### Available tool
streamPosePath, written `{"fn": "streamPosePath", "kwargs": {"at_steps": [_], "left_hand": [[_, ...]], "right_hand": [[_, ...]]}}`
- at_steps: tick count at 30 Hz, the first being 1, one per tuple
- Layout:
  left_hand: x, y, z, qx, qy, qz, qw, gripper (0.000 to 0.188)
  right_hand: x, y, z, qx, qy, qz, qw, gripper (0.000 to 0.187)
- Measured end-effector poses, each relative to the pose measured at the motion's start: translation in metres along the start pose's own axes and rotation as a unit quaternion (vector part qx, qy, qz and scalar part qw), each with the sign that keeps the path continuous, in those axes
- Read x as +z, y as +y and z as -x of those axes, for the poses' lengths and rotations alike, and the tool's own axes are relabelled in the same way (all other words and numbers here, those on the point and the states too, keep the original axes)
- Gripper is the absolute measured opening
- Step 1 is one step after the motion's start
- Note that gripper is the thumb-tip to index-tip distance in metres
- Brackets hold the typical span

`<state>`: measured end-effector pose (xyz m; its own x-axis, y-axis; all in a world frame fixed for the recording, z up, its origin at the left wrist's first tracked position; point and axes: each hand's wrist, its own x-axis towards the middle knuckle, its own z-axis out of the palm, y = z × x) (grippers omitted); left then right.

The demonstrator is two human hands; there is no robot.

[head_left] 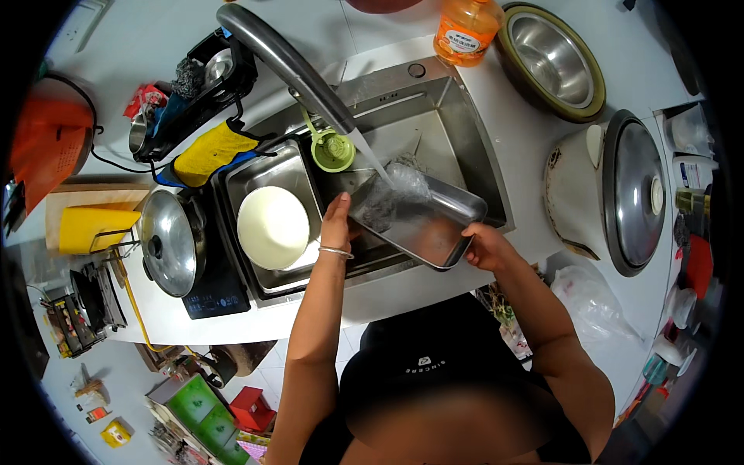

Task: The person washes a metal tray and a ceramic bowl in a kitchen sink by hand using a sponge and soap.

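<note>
A rectangular stainless steel tray (459,203) is tilted over the sink (477,143), under a stream of water (368,153) from the curved faucet (291,66). Water splashes and spreads inside it. My left hand (337,226) grips the tray's left end, its fingers partly hidden behind the metal. At the opposite end, my right hand (488,246) is closed on the near right corner, thumb over the rim. Left of my left hand, a cream-white bowl (273,228) sits in a metal basin (249,174) at the sink's left side. A green strainer cup (333,152) hangs beside the faucet.
A yellow and blue cloth (213,153) and a black rack (201,97) lie behind the basin. Left stands a lidded pot (169,242) on a black cooktop (215,293). Orange detergent (465,31), stacked bowls (552,62) and a large lidded pot (608,192) stand right.
</note>
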<state>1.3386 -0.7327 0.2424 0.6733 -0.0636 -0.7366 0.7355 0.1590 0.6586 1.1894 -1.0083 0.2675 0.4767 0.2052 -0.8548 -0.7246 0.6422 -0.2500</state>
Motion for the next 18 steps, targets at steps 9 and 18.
{"fn": "streamPosePath", "kwargs": {"at_steps": [9,18], "left_hand": [[-0.017,0.036,0.046,0.263,0.004,-0.020,0.965,0.042],[-0.011,-0.002,-0.006,0.099,0.075,-0.023,0.992,0.047]], "right_hand": [[0.018,-0.001,-0.087,-0.011,-0.030,0.044,0.999,0.017],[0.036,-0.059,-0.120,-0.196,0.078,-0.025,0.977,0.040]]}}
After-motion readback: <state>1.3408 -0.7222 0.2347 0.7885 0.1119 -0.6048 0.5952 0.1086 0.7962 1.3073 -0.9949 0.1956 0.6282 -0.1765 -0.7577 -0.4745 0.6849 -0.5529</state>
